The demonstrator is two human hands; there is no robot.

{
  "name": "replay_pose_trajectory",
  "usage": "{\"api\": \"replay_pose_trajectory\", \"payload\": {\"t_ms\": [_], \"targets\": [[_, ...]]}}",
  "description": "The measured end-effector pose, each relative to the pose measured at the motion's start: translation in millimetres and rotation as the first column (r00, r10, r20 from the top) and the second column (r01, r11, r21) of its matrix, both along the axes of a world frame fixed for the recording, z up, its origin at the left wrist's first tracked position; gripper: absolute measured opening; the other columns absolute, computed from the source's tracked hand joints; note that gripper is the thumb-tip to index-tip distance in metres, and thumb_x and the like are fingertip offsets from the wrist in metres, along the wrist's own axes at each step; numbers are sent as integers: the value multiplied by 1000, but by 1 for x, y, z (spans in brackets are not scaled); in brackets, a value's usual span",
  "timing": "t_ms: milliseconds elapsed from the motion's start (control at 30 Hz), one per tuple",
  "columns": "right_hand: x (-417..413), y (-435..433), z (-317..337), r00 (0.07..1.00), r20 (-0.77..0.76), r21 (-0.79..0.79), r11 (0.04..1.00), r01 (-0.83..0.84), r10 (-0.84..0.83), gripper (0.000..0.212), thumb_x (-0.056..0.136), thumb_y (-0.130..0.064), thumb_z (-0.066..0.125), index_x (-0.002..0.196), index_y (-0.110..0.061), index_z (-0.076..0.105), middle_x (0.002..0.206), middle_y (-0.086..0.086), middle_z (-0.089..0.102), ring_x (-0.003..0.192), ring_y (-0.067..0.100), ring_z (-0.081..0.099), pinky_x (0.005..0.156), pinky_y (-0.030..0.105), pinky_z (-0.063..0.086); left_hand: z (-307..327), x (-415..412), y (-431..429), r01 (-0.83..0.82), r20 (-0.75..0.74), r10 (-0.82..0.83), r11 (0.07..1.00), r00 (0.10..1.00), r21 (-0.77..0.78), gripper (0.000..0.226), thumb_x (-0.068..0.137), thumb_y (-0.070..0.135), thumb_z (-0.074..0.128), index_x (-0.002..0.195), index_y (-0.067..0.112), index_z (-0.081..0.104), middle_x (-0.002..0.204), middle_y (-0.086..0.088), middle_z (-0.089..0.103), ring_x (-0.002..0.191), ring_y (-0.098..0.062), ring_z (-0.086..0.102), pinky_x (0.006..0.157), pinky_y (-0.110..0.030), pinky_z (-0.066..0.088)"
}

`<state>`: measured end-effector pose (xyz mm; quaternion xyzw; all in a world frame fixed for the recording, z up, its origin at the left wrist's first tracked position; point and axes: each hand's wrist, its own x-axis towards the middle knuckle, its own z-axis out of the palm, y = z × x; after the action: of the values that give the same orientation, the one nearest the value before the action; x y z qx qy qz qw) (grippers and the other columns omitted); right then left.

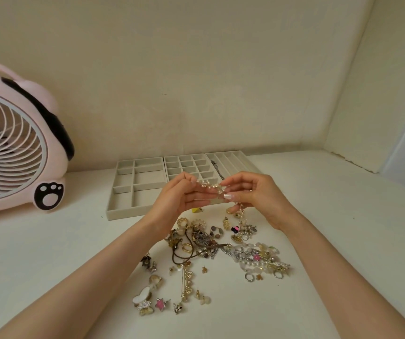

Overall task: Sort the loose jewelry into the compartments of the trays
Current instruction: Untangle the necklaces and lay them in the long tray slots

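The trays (110,209) look lined with matt, velvety grey cloth, and the table (62,253) is smooth, matt white. The jewelry (211,243) is mostly shiny gold and silver metal with glossy pearly beads (251,262); the fan (25,99) is smooth pink plastic.

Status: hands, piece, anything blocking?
Left hand, right hand both pinch pearl strand, stretched over trays. Tail hangs toward jewelry pile; may snag.

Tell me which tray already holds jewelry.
The rightmost tray, with long slots: a dark chain lies in its leftmost slot. The others' visible compartments look bare.
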<state>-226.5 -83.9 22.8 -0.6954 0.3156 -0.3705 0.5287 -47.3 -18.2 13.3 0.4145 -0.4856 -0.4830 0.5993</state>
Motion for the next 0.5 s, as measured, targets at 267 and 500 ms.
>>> {"api": "replay_pose_trajectory", "payload": {"t_ms": [267,500], "targets": [[-2,-1,2,996,58,-65,995,76,-72,20,76,10,68,87,-6,71,66,6,71,59,17,68,58,24,57,-4,3,-3,-77,104,76,997,992,10,19,96,10,37,80,11,48,87,-6,66,86,-17,63,77,-30,52],[-3,-2,4,987,115,-96,988,120,-109,23,78,12,64,82,-9,71,68,5,71,61,18,69,59,23,57,-3,2,-3,-56,99,53,998,994,22,22,97,8,34,80,10,48,106,-12,68,100,-26,65,89,-38,51]]}}
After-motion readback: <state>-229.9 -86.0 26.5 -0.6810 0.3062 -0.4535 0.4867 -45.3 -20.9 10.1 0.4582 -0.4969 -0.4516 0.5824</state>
